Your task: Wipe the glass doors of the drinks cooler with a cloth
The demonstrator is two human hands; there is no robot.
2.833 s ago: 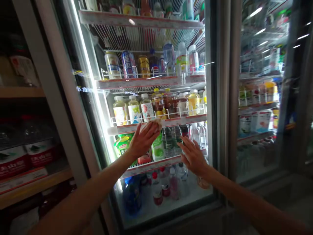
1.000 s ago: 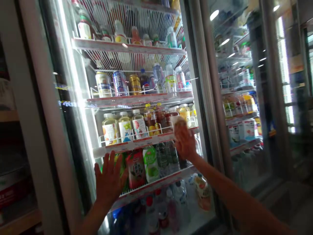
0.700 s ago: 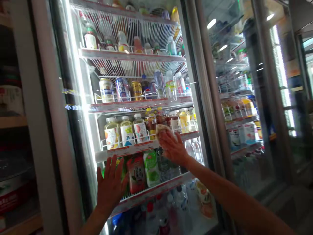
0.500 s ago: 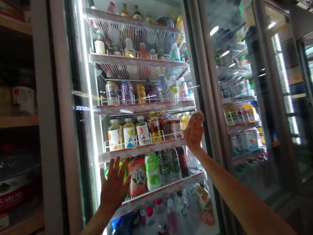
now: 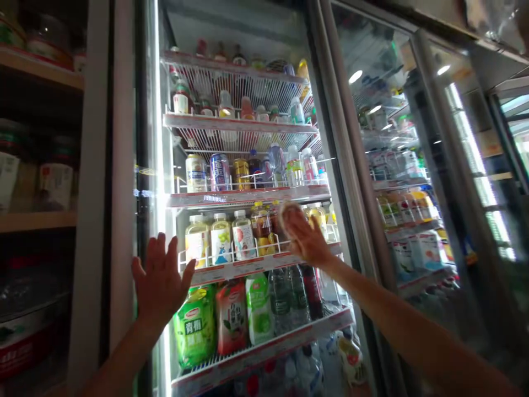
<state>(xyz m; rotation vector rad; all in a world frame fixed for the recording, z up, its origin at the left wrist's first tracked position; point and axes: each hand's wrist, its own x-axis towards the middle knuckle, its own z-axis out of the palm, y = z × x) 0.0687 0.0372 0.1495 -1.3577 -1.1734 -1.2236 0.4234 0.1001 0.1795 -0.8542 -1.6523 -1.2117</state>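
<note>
My left hand (image 5: 161,278) is raised with its fingers spread, at the left side of the glass door (image 5: 235,27), and seems to rest flat on the glass. Further right, my right hand (image 5: 308,237) presses a pale wiping cloth (image 5: 289,212) toward the pane, in front of the bottle shelf. The cloth is blurred and partly covered by the fingers. Behind the glass, between the hands, stand pale juice bottles (image 5: 221,237). A green drink package (image 5: 194,328) sits below and right of my left hand.
Lit shelves (image 5: 243,124) of bottles and cans fill the cooler. A metal door frame (image 5: 351,165) runs along its right side, with a second glass-fronted cooler (image 5: 407,209) beyond. At the left is a wooden shelf (image 5: 39,220) with jars.
My right hand has swept left across the glass with the cloth, away from the right frame. My left hand now appears further left and slightly higher. The view has shifted a little.
</note>
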